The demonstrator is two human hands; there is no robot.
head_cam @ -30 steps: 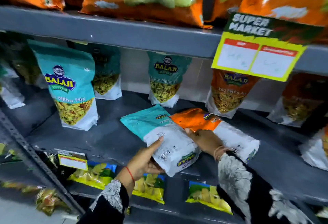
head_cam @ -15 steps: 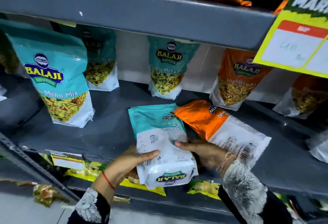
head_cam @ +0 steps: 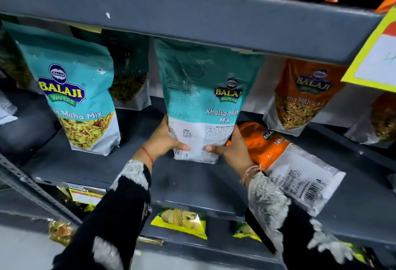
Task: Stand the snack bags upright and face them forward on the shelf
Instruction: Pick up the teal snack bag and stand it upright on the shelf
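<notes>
Shelf: grey metal, our landmark.
Teal bag: upright on the shelf at mid-depth, its printed back towards us; we judge it soft, crinkly, moderately heavy, best held low at both sides.
Orange bag: flat on the shelf, just right of the teal bag.
Left hand: closed on its lower left edge.
Right hand: closed on its lower right.

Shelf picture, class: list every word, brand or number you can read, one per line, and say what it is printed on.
"BALAJI WAFERS", "Khatta Mitha Mix", "500g": teal bag held upright in both hands.
"BALAJI WAFERS", "Mitha Mix": standing teal bag on the left.
"BALAJI", "Mitha Mix": standing orange bag.
"BALAJI": orange bag lying flat.
Fine print, barcodes, yellow sign, lower shelf tag: unreadable.
</notes>
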